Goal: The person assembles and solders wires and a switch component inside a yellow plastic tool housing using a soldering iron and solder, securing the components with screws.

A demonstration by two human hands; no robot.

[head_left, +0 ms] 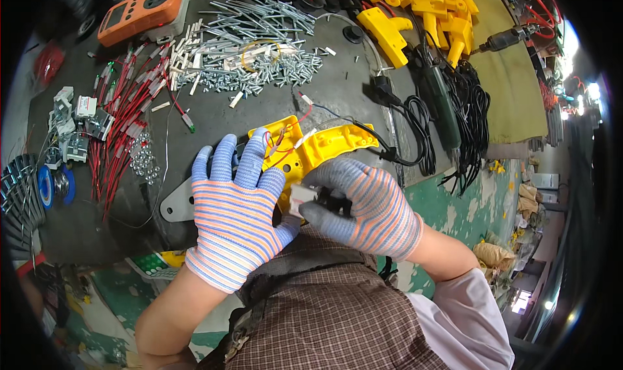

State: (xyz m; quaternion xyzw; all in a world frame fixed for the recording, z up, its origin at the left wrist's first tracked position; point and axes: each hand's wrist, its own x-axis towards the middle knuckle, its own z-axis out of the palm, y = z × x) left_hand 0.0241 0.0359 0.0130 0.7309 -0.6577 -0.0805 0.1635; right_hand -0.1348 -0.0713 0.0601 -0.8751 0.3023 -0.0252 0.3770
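My left hand (237,204), in a striped knit glove, lies with fingers outstretched over the left side of a yellow plastic tool housing (337,142). Red wires and white connectors run inside the housing, and a black power cord (379,151) leaves its right end. Under my left hand, a grey metal plate (178,202) with holes sticks out to the left. My right hand (370,204), gloved alike, pinches a small white and black block (302,199) between thumb and fingers, just in front of the housing. My fingers hide part of the block.
Beyond my hands lie heaped screws (259,65) and red wire leads (130,110). An orange meter (139,13) stands far left, near small switch-like blocks (81,120) and a solder spool (55,185). More yellow housings (428,13), coiled cords (470,110) and a screwdriver (509,39) lie at right.
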